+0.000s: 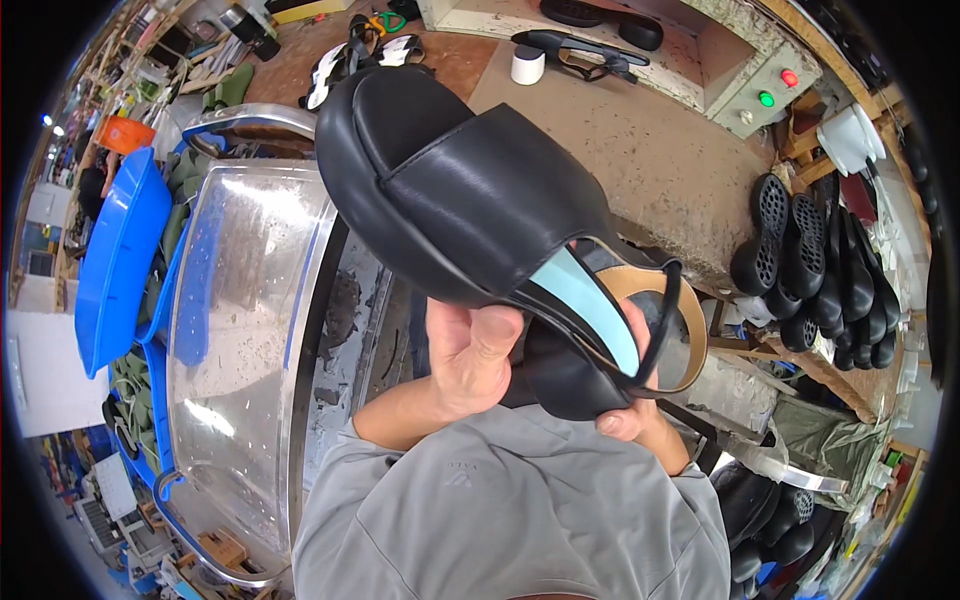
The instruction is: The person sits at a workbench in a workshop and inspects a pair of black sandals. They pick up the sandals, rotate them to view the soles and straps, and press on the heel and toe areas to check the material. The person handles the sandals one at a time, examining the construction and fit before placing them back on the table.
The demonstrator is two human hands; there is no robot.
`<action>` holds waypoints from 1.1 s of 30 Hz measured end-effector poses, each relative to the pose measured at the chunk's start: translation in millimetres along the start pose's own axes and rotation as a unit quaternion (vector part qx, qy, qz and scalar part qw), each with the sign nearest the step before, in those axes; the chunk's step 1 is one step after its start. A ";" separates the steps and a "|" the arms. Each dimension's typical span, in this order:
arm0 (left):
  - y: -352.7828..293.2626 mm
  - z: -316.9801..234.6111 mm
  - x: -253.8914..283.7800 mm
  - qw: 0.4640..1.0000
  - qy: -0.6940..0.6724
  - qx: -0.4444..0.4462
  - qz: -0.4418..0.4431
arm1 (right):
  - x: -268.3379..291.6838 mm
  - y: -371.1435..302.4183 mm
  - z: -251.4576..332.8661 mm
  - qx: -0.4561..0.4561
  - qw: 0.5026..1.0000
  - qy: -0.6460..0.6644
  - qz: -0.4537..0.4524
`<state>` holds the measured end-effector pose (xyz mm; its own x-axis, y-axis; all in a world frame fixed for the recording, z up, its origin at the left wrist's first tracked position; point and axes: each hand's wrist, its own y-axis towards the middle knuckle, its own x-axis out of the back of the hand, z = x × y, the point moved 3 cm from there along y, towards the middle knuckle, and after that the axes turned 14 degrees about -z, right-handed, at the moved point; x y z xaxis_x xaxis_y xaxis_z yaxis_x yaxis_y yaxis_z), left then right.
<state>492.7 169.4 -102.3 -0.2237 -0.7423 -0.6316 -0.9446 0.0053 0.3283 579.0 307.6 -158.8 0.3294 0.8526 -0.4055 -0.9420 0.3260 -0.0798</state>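
A black platform sandal (500, 190) is held up close in front of my chest, tilted with its toe toward the upper left. It has a wide smooth band over the front and a thin ankle strap (690, 330) with a tan lining. Light blue (590, 305) shows inside behind the band. My left hand (470, 350) grips the sandal's near side below the band, thumb up and other fingers hidden under it. My right hand (627, 420) holds the heel end, its thumb beneath the heel and fingertips at the strap opening; the sandal hides the rest.
A clear curved cover (240, 340) with a metal frame stands left, beside a blue tub (125, 265). The workbench (650, 150) ahead bears a white cup-like container (527, 65) and white-and-black sandals (400, 50). Right are a panel with buttons (767, 99) and black soles (805, 240).
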 end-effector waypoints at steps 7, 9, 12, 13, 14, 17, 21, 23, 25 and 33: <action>24.6 -8.5 23.8 0.972 0.231 -0.035 -0.029 | -12.5 9.9 12.1 0.365 0.894 -0.253 0.062; 26.5 -2.9 29.6 0.968 0.237 -0.078 -0.018 | -13.3 8.4 10.1 0.353 0.900 -0.253 0.040; 28.3 3.2 33.3 0.979 0.200 -0.025 -0.018 | -15.4 6.9 1.6 0.357 0.899 -0.252 0.003; 26.3 4.2 28.0 0.984 0.173 0.035 -0.022 | -19.2 8.4 3.1 0.368 0.900 -0.232 -0.002; 23.1 2.6 18.1 0.985 0.142 0.097 -0.027 | -21.6 10.1 5.6 0.377 0.901 -0.216 -0.006; 18.9 12.5 9.0 0.960 0.013 0.279 0.007 | -32.2 11.7 20.7 0.271 0.926 -0.258 0.039; 15.6 8.8 3.2 0.930 -0.081 0.355 -0.043 | -46.9 16.2 38.2 0.234 0.918 -0.320 0.029; 15.1 12.8 3.5 0.914 -0.107 0.373 -0.118 | -47.6 17.6 43.0 0.287 0.893 -0.346 0.017; 14.0 9.1 1.9 0.923 -0.088 0.349 -0.138 | -49.4 14.3 49.3 0.319 0.868 -0.380 0.009; 1.6 0.0 -8.2 0.944 -0.121 0.285 -0.109 | -46.9 6.8 53.1 0.393 0.855 -0.338 -0.018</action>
<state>493.1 175.5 -96.6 0.0079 -0.5927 -0.8054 -0.9348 0.2817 -0.2165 560.6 291.5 -91.9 0.5693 0.7907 0.2253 -0.6845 0.3041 0.6626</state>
